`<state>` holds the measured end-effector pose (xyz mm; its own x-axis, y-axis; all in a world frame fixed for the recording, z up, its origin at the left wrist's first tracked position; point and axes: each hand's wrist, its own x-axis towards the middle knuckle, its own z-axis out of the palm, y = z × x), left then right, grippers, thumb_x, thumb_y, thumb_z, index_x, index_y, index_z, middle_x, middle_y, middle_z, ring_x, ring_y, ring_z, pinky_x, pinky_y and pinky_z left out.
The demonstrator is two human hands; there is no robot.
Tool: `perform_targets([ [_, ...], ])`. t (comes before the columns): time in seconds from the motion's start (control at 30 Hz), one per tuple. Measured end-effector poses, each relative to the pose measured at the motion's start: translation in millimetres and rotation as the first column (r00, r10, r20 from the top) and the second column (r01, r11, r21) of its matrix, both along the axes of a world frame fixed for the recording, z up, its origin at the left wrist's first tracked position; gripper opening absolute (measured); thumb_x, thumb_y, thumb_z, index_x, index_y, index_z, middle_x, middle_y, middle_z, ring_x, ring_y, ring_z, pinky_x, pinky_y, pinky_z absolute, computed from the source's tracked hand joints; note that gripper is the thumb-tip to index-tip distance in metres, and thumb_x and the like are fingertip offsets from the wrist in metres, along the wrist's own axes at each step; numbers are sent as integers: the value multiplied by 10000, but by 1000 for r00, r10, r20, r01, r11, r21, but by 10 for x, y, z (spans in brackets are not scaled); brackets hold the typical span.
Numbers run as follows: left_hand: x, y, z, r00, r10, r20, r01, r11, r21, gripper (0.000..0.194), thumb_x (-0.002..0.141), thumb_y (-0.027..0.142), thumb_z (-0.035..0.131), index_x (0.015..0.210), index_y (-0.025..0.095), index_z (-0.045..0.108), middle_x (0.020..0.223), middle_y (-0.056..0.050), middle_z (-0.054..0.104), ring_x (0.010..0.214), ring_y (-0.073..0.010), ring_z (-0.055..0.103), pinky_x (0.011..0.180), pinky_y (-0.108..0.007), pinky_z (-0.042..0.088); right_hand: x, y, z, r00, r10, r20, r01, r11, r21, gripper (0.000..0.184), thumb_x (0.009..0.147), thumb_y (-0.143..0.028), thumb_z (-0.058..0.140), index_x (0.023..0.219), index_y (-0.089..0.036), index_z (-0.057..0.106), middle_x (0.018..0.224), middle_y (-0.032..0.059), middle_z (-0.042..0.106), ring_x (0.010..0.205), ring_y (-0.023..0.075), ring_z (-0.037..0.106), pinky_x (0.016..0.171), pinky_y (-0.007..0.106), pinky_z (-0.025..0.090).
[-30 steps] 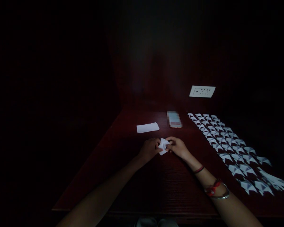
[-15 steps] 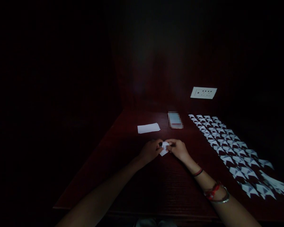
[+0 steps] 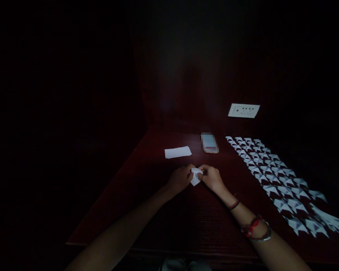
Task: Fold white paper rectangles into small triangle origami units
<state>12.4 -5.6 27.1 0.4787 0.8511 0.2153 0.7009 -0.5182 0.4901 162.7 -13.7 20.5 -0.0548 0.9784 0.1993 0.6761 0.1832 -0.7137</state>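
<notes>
A small folded piece of white paper (image 3: 196,180) is held between both my hands, just above or on the dark red table (image 3: 147,222). My left hand (image 3: 181,177) pinches its left edge with thumb and fingers. My right hand (image 3: 211,177) grips the right edge, its thumb pressed on the face of the paper. Beyond my left hand lies a short stack of white paper sheets (image 3: 177,152). To the right, rows of folded white paper shapes (image 3: 278,171) with pointed corners cover the table.
Behind my right hand lies a phone (image 3: 209,143), its screen blurred. White paper strips (image 3: 327,217) lie in a bunch at the right edge. A white socket panel (image 3: 243,110) is on the dark wall. The surroundings are very dim.
My fingers have shifted slightly on the folded paper; more of its upper part shows between the hands. The stack, phone and rows of folded shapes stay in place.
</notes>
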Motion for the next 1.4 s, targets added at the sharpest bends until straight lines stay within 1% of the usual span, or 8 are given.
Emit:
perform_targets([
  [0.23, 0, -4, -12, 1000, -14, -13, 14, 1000, 22, 177, 782, 161, 364, 914, 213, 469, 764, 10, 549, 715, -132, 523, 623, -210, 360, -4, -4, 3, 998, 31, 50, -32, 999, 33, 143, 620, -148, 459, 714, -177, 563, 661, -3, 589, 594, 105, 527, 569, 187, 370],
  [0.5, 25, -9, -23, 1000, 2, -18, -1, 1000, 28, 153, 773, 190, 377, 896, 210, 465, 748, 10, 543, 691, -136, 521, 591, -212, 353, -32, 36, -29, 993, -10, 121, 6, 999, 33, 116, 648, -192, 482, 714, -179, 577, 645, 18, 597, 583, 119, 525, 566, 201, 358],
  [0.7, 11, 23, -67, 1000, -1, -17, 2, 999, 53, 147, 754, 198, 394, 882, 208, 465, 708, 13, 534, 649, -133, 509, 572, -212, 343, -20, 22, -26, 989, 35, 146, -44, 997, 59, 133, 658, -168, 465, 721, -177, 581, 639, 11, 592, 573, 114, 517, 555, 197, 355],
  [0.83, -22, 39, -85, 1000, -10, -6, 10, 999, 46, 150, 744, 204, 405, 883, 207, 460, 710, 13, 532, 640, -129, 505, 562, -211, 340, 18, 9, -2, 986, 140, 91, -147, 987, 68, 194, 663, -152, 464, 788, -185, 609, 721, 8, 616, 647, 120, 540, 609, 201, 383],
  [0.97, -55, 58, -110, 1000, -16, 1, 15, 999, 50, 145, 730, 204, 421, 871, 202, 458, 690, 18, 528, 622, -125, 501, 550, -211, 339, 74, 2, 35, 976, 218, 7, -218, 976, -21, 249, 673, -202, 490, 881, -199, 628, 799, 10, 643, 695, 137, 566, 646, 219, 407],
  [1.07, -67, 68, -122, 1000, -28, 12, 27, 999, 43, 144, 721, 195, 430, 861, 200, 463, 683, 20, 528, 625, -122, 502, 553, -207, 343, 113, 24, 23, 966, 257, -39, -259, 964, -66, 254, 711, -262, 454, 867, -193, 643, 784, 8, 653, 654, 137, 571, 604, 222, 418],
  [1.17, -71, 75, -131, 999, -49, 21, 48, 998, 45, 144, 710, 179, 439, 848, 202, 470, 683, 24, 531, 626, -118, 502, 545, -202, 343, 141, 68, -36, 966, 246, -75, -253, 963, -93, 264, 719, -250, 433, 853, -180, 650, 738, 5, 654, 591, 121, 557, 562, 215, 417],
  [1.4, -58, 74, -118, 998, -43, 44, 42, 999, 18, 146, 696, 164, 463, 837, 200, 479, 675, 30, 536, 631, -113, 510, 553, -197, 359, 143, 115, -146, 971, 189, -144, -212, 964, -160, 261, 655, -220, 511, 871, -164, 645, 750, 21, 653, 660, 140, 564, 609, 230, 423],
])
